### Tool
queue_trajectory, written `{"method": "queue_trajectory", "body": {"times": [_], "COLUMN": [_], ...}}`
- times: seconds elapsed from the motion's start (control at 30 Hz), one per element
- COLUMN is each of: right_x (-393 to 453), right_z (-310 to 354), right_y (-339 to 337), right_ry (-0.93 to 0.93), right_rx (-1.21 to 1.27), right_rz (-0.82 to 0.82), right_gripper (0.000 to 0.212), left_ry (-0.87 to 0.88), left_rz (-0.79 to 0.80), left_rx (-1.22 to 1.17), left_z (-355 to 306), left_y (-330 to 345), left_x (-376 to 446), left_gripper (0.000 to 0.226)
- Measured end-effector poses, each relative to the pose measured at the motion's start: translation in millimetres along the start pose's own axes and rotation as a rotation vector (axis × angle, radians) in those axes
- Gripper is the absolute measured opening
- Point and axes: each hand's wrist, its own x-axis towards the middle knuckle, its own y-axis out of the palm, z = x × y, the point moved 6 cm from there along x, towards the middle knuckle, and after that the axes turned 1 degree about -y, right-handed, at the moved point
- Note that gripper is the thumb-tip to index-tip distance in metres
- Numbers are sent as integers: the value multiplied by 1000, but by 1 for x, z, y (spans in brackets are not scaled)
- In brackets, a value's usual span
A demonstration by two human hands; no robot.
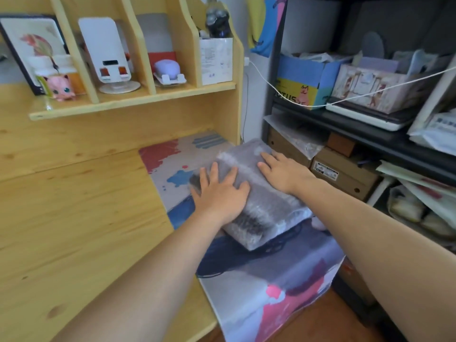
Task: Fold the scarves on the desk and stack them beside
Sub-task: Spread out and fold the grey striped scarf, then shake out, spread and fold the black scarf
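Both hands flat on a folded grey scarf [261, 191] at the right end of the wooden worktop [74, 218]; left hand [219, 193] spread, fingers straight, pressing the near-left part of the bundle; right hand [283, 171] likewise open, palm down on the far-right part; nothing gripped or pinched by either.

Scarf lying as a thick, compact rectangle, fuzzy, dark fringe showing along its near edge; resting on a printed mat [259, 280] with red, blue and grey splashes, which hangs over the worktop's right edge. By the look of it, folding of this piece finished or nearly so, and now being smoothed or settled into its stacking spot; impossible to tell whether one scarf or several lie in the bundle. No unfolded scarves visible elsewhere on the wood, so probably little left, though part of the worktop sits out of view.

Readable writing scarce: "TUS" on a blue-and-yellow cat-printed box [303, 82] on the dark shelving to the right, first letters unclear; fine print on a white carton [217, 61] in the wooden organiser and a label on a brown cardboard box [343, 174] both too small to read.
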Motion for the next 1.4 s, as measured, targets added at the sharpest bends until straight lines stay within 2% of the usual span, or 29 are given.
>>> {"method": "queue_trajectory", "body": {"times": [0.1, 0.17, 0.2, 0.27, 0.33, 0.37, 0.53, 0.67, 0.8, 0.97, 1.17, 1.27, 1.4], "right_x": [-9, -13, -16, -23, -36, -43, -94, -135, -170, -232, -291, -309, -322], "right_z": [6, 14, 22, 47, 75, 89, 168, 257, 370, 514, 656, 711, 773], "right_y": [-5, -18, -30, -58, -87, -96, -96, -65, -39, -15, 57, 99, 140], "right_ry": [53, 85, 72, -3, -96, -144, -396, -595, -745, -996, -1188, -1221, -1263], "right_rx": [-39, -184, -267, -392, -399, -372, -225, -97, 14, 125, 182, 199, 209], "right_rz": [35, 59, 47, -53, -176, -209, -141, -81, -15, 83, 243, 301, 267], "right_gripper": [62, 61, 61, 56, 47, 41, 31, 32, 32, 32, 35, 39, 41], "left_ry": [-20, -22, -3, 98, 194, 185, 92, -27, -305, -595, -927, -1008, -1042], "left_rz": [168, 251, 242, 65, -160, -216, -237, -271, -276, -462, -628, -637, -650], "left_rx": [55, 125, 157, 185, 130, 89, 34, 81, 32, -145, -227, -233, -220], "left_z": [5, 0, -3, -10, -14, -13, 33, 114, 226, 339, 466, 525, 584], "left_y": [-2, -23, -35, -67, -102, -118, -169, -188, -216, -254, -243, -230, -220], "left_x": [7, 7, 5, -5, -24, -36, -101, -184, -275, -421, -588, -622, -618], "left_gripper": [65, 68, 69, 62, 46, 39, 28, 29, 32, 32, 26, 30, 24]}}
